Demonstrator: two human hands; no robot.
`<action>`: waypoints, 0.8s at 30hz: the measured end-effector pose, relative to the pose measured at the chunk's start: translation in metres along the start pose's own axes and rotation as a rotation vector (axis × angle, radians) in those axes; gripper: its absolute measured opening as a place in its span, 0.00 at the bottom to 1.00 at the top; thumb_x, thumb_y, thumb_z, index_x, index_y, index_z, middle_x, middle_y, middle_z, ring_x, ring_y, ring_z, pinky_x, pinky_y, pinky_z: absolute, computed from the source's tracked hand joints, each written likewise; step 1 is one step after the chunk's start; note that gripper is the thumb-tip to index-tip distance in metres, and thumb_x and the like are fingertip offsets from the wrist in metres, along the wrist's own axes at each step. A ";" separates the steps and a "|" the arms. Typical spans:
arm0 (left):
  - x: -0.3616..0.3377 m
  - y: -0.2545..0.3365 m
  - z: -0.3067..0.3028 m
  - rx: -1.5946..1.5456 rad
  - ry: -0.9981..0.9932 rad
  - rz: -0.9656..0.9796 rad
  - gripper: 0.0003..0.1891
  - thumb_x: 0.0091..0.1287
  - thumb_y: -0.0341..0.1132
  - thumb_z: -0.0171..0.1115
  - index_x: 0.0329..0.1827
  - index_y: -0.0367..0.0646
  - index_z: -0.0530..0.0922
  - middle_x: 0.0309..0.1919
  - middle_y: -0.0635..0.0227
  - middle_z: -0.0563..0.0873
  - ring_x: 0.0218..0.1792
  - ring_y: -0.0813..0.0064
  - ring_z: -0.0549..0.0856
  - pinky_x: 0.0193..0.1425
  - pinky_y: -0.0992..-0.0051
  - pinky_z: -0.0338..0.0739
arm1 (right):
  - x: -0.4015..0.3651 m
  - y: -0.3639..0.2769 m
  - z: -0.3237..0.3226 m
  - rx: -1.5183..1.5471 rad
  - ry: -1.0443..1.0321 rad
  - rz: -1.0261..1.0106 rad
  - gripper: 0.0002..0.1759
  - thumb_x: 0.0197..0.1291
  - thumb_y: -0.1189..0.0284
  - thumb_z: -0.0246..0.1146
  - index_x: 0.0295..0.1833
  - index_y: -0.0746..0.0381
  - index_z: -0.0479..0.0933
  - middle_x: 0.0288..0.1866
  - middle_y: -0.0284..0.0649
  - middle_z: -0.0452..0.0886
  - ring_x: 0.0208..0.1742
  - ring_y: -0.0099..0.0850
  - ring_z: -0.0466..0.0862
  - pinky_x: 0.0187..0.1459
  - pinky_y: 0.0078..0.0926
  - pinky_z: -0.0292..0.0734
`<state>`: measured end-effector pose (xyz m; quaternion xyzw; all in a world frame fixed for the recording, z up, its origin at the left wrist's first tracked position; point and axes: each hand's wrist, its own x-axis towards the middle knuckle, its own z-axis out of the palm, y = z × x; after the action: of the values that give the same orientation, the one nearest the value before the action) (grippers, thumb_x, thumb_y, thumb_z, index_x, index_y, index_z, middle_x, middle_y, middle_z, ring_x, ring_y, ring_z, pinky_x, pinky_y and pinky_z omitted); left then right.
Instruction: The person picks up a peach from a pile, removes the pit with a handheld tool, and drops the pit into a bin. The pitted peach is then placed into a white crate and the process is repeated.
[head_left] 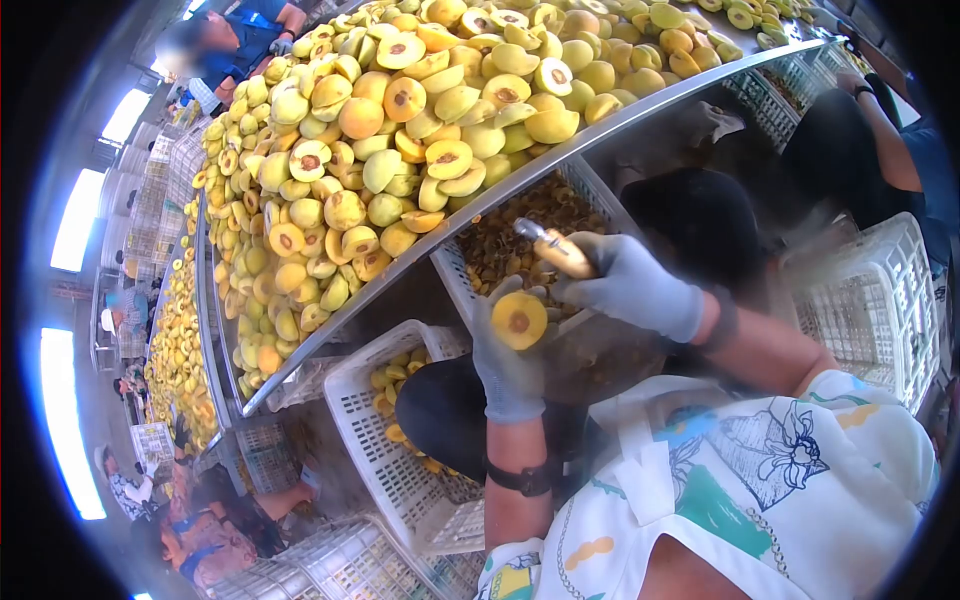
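My left hand, in a grey glove, grips a yellow peach half with its cut face and brown pit area turned up. Just to its right, my gloved right hand is closed around the wooden handle of a pitting tool. The tool's metal tip points away from the peach half, up and to the left. Below both hands is a crate with brown pits and scraps. A big heap of peach halves, many with pits showing, lies on the metal table in front.
The table's metal rim runs diagonally before me. A white crate with peach halves stands by my left knee, another white crate at my right. Co-workers sit at right; one person stands across the heap, others at left.
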<state>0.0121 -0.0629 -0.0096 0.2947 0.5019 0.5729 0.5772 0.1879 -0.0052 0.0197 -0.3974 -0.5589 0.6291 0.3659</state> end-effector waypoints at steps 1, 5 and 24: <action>0.003 0.010 -0.006 -0.269 0.003 -0.204 0.30 0.54 0.20 0.71 0.62 0.39 0.73 0.56 0.60 0.80 0.55 0.67 0.83 0.54 0.69 0.83 | -0.005 -0.013 -0.004 -0.069 -0.006 0.076 0.18 0.58 0.71 0.71 0.53 0.64 0.80 0.38 0.36 0.85 0.35 0.22 0.81 0.41 0.23 0.78; -0.011 0.007 0.019 0.312 0.041 0.138 0.31 0.53 0.19 0.72 0.63 0.38 0.73 0.55 0.59 0.80 0.54 0.67 0.82 0.57 0.70 0.81 | -0.010 -0.003 -0.004 -0.388 -0.067 -0.050 0.16 0.57 0.68 0.71 0.49 0.62 0.81 0.36 0.44 0.85 0.35 0.34 0.85 0.41 0.30 0.79; -0.004 -0.005 0.037 -0.214 0.089 -0.069 0.27 0.80 0.52 0.37 0.60 0.36 0.74 0.46 0.52 0.85 0.49 0.64 0.84 0.55 0.66 0.81 | -0.055 -0.030 -0.017 -1.098 -0.176 -0.174 0.14 0.65 0.63 0.64 0.49 0.59 0.74 0.33 0.46 0.84 0.32 0.44 0.86 0.33 0.37 0.81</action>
<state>0.0490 -0.0590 -0.0015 0.1883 0.4727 0.6156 0.6017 0.2261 -0.0444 0.0536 -0.4277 -0.8636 0.2441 0.1079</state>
